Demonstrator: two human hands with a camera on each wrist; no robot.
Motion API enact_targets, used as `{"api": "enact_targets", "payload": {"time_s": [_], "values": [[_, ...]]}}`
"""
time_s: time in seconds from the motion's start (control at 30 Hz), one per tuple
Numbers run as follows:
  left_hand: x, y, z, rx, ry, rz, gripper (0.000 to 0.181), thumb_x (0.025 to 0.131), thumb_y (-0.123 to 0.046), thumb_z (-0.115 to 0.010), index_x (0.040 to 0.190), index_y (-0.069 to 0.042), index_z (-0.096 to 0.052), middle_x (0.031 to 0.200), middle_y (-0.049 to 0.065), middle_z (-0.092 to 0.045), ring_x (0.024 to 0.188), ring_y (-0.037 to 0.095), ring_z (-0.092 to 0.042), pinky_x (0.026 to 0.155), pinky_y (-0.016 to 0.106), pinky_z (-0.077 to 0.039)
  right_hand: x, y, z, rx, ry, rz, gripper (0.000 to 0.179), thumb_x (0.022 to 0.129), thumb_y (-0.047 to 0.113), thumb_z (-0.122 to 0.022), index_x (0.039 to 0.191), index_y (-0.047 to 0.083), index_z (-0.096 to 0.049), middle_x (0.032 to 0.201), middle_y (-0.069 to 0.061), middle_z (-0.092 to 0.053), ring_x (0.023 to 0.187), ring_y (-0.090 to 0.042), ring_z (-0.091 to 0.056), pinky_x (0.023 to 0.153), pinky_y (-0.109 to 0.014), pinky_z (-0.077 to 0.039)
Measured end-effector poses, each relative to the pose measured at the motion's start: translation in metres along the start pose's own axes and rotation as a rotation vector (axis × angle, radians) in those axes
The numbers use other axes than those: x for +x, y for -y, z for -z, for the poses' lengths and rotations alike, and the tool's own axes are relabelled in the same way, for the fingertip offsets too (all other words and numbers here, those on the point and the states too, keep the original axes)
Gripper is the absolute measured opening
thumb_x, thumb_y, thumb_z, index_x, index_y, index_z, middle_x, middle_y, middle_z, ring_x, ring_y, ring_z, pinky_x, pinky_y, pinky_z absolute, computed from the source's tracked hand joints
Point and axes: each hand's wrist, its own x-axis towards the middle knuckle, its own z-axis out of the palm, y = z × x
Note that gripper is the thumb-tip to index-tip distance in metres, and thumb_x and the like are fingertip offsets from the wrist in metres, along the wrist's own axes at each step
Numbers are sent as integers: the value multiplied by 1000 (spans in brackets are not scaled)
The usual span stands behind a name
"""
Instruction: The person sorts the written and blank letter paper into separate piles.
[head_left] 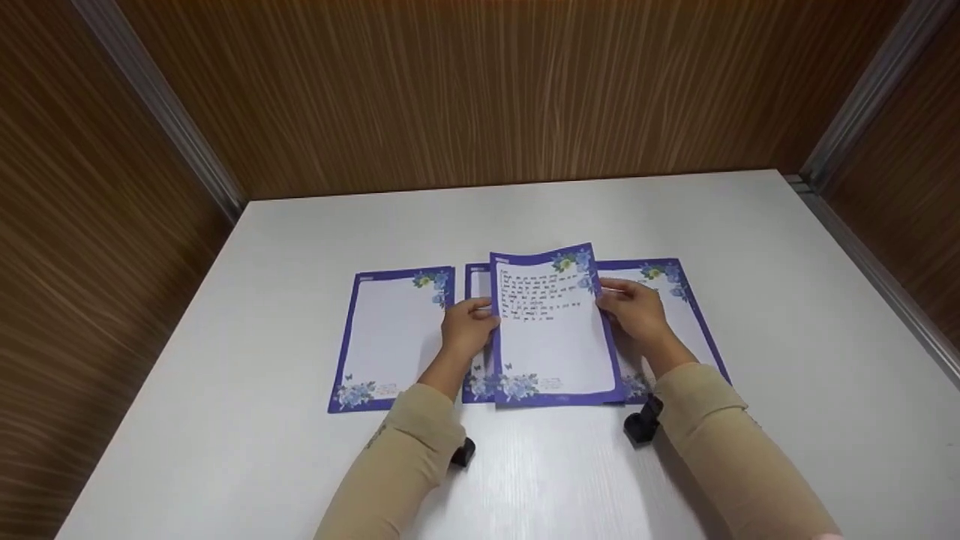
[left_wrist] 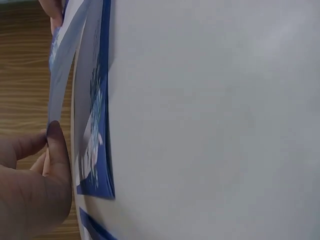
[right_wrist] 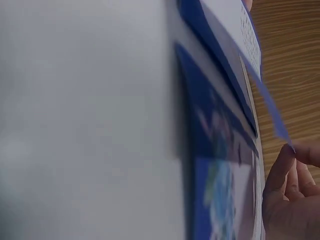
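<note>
Pinching at opposite side edges, the left (head_left: 466, 328) and right (head_left: 636, 309) hands hold a written sheet (head_left: 559, 356) raised over a middle sheet (head_left: 480, 283) on the white table (head_left: 540, 487). Purple border, white field, rows of small dark writing across the upper half, blue flowers with a yellow bloom top right, blue flowers lower left; paper bowed, top edge curving. Similar bordered left sheet (head_left: 394, 322) and right sheet (head_left: 694, 330) lie to either side.

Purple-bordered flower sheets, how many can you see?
4 show: the held sheet, pinched by the left hand and right hand; the middle sheet, partly hidden behind it; the left sheet and right sheet either side. More may be stacked underneath.
</note>
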Motion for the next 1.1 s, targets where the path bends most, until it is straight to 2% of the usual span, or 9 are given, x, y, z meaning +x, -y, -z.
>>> {"api": "enact_targets", "payload": {"time_s": [0.2, 0.53, 0.87, 1.1], "values": [[-3, -4, -18, -19, 14, -2, 32, 86, 1, -66, 118, -2, -65, 104, 10, -67, 92, 22, -63, 72, 27, -54, 3, -5, 19, -36, 6, -28, 44, 95, 14, -57, 138, 8, -49, 131, -15, -53, 109, -27, -53, 96, -34, -43], [-10, -9, -43, -37, 17, -34, 33, 85, 4, -65, 117, -1, -66, 97, 7, -67, 93, 18, -62, 75, 25, -53, 3, -11, 45, -76, 3, -23, 46, 96, 17, -57, 140, 9, -47, 131, -16, -52, 98, -23, -53, 76, -24, -46], [-13, -15, -68, -30, 12, -44, 34, 82, 6, -65, 116, 0, -66, 93, 5, -69, 89, 14, -63, 75, 19, -52, 4, -14, 67, -80, 9, -45, 50, 97, 19, -56, 144, 8, -41, 135, -19, -49, 104, -26, -52, 81, -24, -47], [-17, -18, -83, -26, 19, -56, 33, 82, 6, -65, 114, 0, -67, 93, 5, -69, 89, 15, -64, 73, 20, -52, 5, -20, 83, -76, 14, -41, 52, 97, 19, -55, 145, 6, -39, 136, -20, -47, 102, -24, -54, 76, -21, -50]]}}
